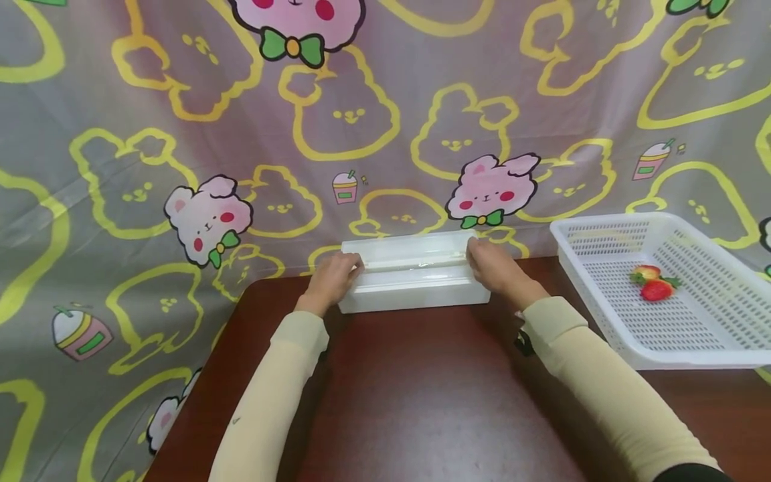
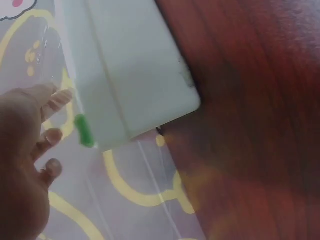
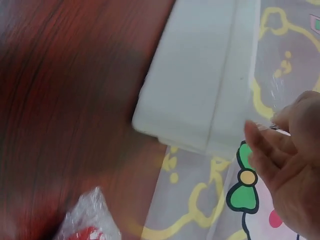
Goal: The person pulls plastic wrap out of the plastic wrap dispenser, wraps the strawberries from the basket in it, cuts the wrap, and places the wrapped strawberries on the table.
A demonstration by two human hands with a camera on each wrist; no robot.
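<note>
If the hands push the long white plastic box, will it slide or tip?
The long white plastic box probably slides rather than tips, as it lies low and flat on the smooth dark wooden table. It looks rigid and likely light.

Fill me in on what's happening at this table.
A person in cream sleeves has both hands on a long white plastic box at the far edge of the dark red-brown wooden table. The left hand is at its left end and the right hand at its right end, fingers pinching clear film along the top. To the right sits a white perforated plastic basket holding two red strawberries. A cartoon bunny cloth hangs behind.
</note>
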